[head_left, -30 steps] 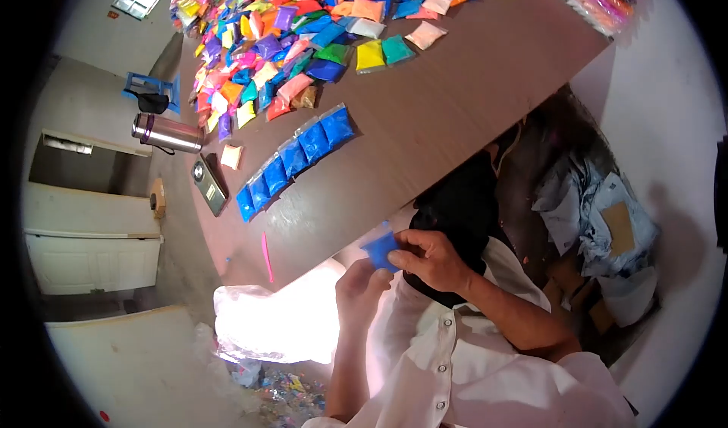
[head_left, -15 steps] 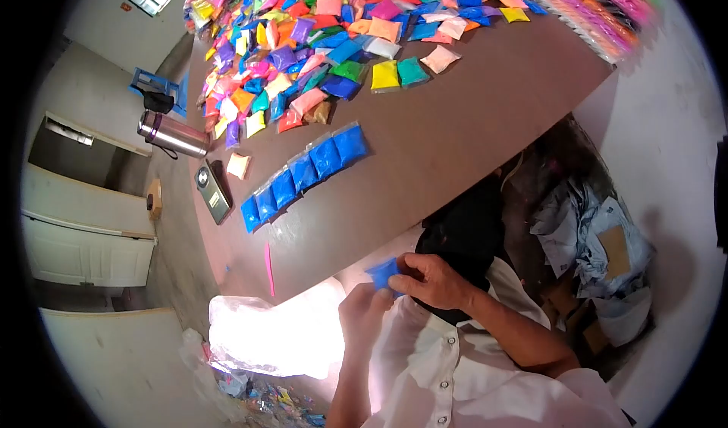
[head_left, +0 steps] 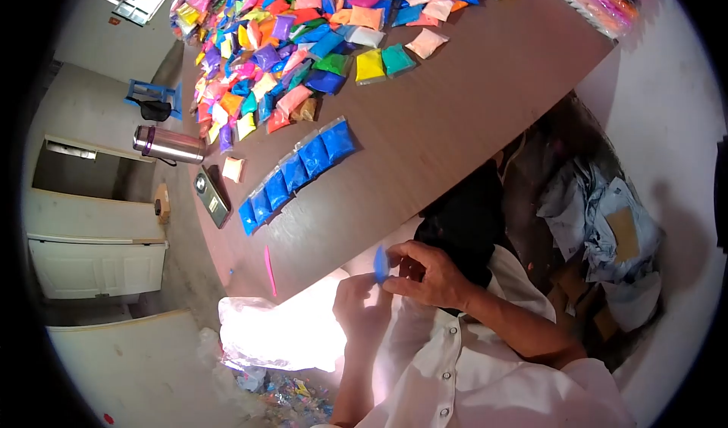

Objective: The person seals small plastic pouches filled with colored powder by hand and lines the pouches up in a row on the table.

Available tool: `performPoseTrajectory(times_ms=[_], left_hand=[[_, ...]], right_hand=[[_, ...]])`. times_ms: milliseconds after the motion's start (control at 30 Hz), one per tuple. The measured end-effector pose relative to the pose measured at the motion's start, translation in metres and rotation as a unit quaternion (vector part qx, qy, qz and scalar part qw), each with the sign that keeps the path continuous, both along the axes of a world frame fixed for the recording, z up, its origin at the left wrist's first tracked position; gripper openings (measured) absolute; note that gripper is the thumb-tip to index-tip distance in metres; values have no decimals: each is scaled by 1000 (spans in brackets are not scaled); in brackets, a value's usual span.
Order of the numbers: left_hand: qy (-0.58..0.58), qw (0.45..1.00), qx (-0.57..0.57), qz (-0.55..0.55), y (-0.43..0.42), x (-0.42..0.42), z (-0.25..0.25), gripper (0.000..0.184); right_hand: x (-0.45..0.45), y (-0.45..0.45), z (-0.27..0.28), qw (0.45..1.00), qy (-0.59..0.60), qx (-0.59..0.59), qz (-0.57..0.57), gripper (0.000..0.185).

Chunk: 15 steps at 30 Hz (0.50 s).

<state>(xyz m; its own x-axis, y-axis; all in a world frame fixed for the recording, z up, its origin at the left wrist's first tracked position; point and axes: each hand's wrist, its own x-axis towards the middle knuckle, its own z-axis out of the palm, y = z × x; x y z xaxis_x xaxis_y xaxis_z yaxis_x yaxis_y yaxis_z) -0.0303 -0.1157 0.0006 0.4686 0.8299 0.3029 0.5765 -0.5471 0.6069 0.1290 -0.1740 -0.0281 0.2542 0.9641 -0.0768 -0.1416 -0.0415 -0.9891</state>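
A small blue packet [head_left: 381, 265] is held above my lap, near the table's front edge, seen nearly edge-on. My right hand [head_left: 428, 275] pinches it between thumb and fingers from the right. Beside its lower left side is my left hand [head_left: 362, 301], fingers bent and touching or nearly touching the packet; glare blurs them. On the brown table [head_left: 425, 140] lies a slanting strip of several joined blue packets [head_left: 294, 172]. A pink stick [head_left: 270, 270] rests near the table's front left edge.
Many colourful packets [head_left: 265, 56] cover the far left of the table. A steel flask [head_left: 171, 144], a phone [head_left: 211, 196] and a pale packet [head_left: 233, 169] are at its left edge. Bundled packs [head_left: 599, 0] lie at the far right. A bright plastic bag [head_left: 280, 333] is below.
The blue packet has turned from its flat face to nearly edge-on in my fingers. My right hand's fingers have shifted around it. The view has also moved slightly.
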Motion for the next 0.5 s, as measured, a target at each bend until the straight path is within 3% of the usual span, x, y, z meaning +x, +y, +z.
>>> performPoseTrajectory(times_ms=[67,167,267,333,433,500], left_hand=[[3,998,31,-52,-2,7,1,26],[-32,996,6,-82,-6,10,5,25],[-15,999,-18,-23,2,7,7,20],[-44,995,-89,-10,7,9,7,18],[-78,983,-166,1,9,17,10,19],[-79,947,-309,31,8,14,3,19]], right_hand=[[3,-1,-3,1000,-17,17,-2,50],[4,-1,-23,997,43,58,-14,39],[12,-1,-20,994,94,61,-7,35],[18,-1,-16,987,157,28,24,38],[17,2,-16,986,156,44,35,38],[19,2,-15,985,161,46,40,38]])
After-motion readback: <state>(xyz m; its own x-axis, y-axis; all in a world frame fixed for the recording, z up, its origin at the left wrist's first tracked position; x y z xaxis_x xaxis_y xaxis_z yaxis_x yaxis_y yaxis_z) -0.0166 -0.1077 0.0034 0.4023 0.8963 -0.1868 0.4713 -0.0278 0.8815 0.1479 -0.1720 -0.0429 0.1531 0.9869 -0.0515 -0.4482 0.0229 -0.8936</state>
